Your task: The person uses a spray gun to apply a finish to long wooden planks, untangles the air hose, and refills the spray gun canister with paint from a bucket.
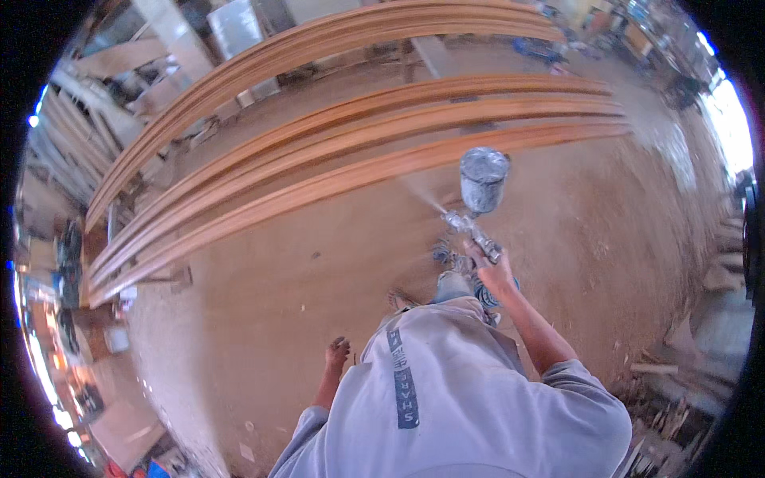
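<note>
Your right hand [492, 271] is closed round the handle of the spray gun [472, 227], held out ahead of you, mist fanning left toward the long wooden boards [335, 179] beyond. The metal cup [483, 178] on top likely makes it top-heavy; grip low on the handle, wrist firm. Your left hand [338, 350] hangs loose at your side, empty, above the dusty floor [263, 319].

The spray gun [472, 227] is silvery metal with a round grey cup standing upright on top. It is held above the dirt floor, nozzle aimed left, a pale mist fanning toward the nearest long reddish-brown wooden board [335, 185].
</note>
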Demonstrator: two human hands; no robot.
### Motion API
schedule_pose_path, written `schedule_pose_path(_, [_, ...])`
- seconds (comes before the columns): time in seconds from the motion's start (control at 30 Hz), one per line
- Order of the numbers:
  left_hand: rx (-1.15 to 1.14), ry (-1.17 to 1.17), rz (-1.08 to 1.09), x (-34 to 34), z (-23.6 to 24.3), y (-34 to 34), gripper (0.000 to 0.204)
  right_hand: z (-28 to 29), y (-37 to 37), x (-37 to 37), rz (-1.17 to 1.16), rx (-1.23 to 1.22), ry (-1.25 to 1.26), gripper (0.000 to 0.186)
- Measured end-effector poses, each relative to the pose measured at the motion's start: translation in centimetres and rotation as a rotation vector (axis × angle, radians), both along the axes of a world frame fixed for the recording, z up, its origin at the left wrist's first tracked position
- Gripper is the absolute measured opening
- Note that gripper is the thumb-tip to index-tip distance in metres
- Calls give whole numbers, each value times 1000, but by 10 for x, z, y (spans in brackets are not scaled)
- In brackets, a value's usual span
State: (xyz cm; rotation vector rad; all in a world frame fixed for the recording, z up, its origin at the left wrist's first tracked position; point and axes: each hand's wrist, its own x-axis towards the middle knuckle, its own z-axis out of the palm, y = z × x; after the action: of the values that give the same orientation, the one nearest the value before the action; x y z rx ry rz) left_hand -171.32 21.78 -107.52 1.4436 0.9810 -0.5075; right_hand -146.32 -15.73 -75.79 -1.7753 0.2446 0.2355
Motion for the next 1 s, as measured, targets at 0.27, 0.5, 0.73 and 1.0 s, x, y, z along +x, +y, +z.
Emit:
schedule_pose_path(0.27, [31, -141, 119, -19, 29, -51, 43, -38, 111, 7, 512, 163, -29, 27])
schedule_pose_path(0.5, [61, -4, 299, -54, 27, -47, 44, -38, 173, 29, 646, 275, -96, 27])
schedule_pose_path(0.73, [30, -39, 273, -71, -10, -43, 42, -40, 130, 82, 293, 146, -188, 27])
schedule_pose_path(1.0, [125, -61, 112, 51, 18, -57, 41, -32, -25, 132, -41, 33, -107, 30])
